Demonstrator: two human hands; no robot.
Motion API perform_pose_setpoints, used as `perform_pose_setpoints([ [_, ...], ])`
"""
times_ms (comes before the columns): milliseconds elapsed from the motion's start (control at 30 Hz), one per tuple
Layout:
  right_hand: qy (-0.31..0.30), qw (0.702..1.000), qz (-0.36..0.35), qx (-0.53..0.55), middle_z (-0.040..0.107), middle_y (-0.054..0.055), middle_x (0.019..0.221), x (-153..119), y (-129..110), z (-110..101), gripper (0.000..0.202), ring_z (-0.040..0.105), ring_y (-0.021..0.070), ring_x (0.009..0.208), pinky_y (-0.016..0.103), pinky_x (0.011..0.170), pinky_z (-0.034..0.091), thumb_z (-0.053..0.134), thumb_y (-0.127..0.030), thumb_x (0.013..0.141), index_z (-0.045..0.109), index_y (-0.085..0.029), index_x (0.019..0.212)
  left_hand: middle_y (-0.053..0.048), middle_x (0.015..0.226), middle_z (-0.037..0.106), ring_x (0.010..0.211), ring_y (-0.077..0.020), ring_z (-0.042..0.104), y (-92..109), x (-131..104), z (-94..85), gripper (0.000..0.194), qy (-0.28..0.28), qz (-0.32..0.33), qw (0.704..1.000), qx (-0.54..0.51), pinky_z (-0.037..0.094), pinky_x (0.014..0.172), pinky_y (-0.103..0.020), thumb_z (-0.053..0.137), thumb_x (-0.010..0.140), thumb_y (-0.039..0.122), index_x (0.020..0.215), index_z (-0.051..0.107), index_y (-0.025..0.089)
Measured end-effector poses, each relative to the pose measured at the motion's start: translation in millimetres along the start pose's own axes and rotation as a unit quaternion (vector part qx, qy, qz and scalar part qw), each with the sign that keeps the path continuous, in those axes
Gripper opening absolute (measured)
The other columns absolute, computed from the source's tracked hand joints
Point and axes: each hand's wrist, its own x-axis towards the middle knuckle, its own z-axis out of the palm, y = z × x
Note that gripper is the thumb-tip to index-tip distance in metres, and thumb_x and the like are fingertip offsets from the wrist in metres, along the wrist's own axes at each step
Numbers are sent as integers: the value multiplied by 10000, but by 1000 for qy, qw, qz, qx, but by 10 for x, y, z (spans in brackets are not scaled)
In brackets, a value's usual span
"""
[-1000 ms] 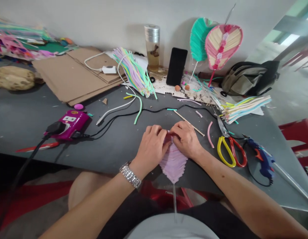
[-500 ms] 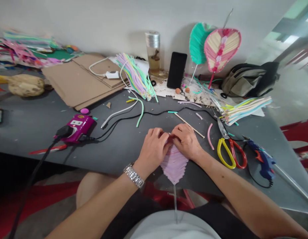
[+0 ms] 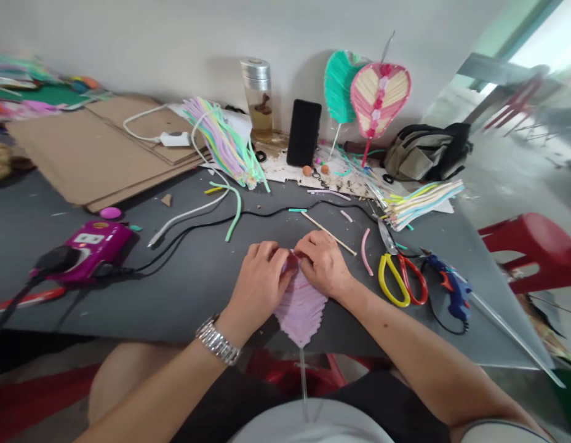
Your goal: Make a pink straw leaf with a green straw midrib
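Observation:
A lilac fan [image 3: 301,311] made of fuzzy stems lies at the table's front edge, its clear stick handle [image 3: 304,381] pointing toward my body. My left hand [image 3: 262,277], with a metal watch at the wrist, pinches the fan's upper left part. On the upper right, my right hand [image 3: 325,261] grips it with curled fingers. Both sets of fingertips meet near the fan's top, and they cover what lies between them. Just beyond my right hand rest a thin wooden stick [image 3: 331,234] and a short pink stem piece [image 3: 367,252].
Right of my hands lie red-and-yellow scissors [image 3: 400,280] and a blue glue gun [image 3: 454,289]. A purple power socket [image 3: 94,249] sits left, its black cord crossing the table. Behind are cardboard [image 3: 110,157], stem bundles [image 3: 221,141], a bottle [image 3: 258,101], a phone [image 3: 304,132] and finished fans [image 3: 381,101].
The view has turned to the right, so everything appears shifted left. Both hands stay on the lilac fan, with little visible change in their hold.

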Motion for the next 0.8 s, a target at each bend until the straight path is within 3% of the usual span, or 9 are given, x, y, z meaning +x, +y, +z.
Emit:
perform_pose_setpoints([
  [200, -11, 1000, 5, -21, 609, 65, 938, 0, -7, -4, 186, 518, 230, 916, 361, 870, 395, 502, -89, 845, 637, -211, 884, -135, 1071, 565, 954, -300, 489, -21, 5, 28, 166, 11, 16, 1000, -4, 468, 870, -453, 550, 984, 261, 1071, 634, 147],
  [800, -1, 1000, -19, 17, 602, 64, 922, -11, 39, -2, 201, 532, 232, 904, 373, 862, 402, 495, -86, 834, 645, -212, 882, -132, 1109, 568, 982, -295, 479, 28, -1, -21, 175, -8, -19, 999, -32, 467, 892, -458, 557, 989, 295, 1084, 593, 152],
])
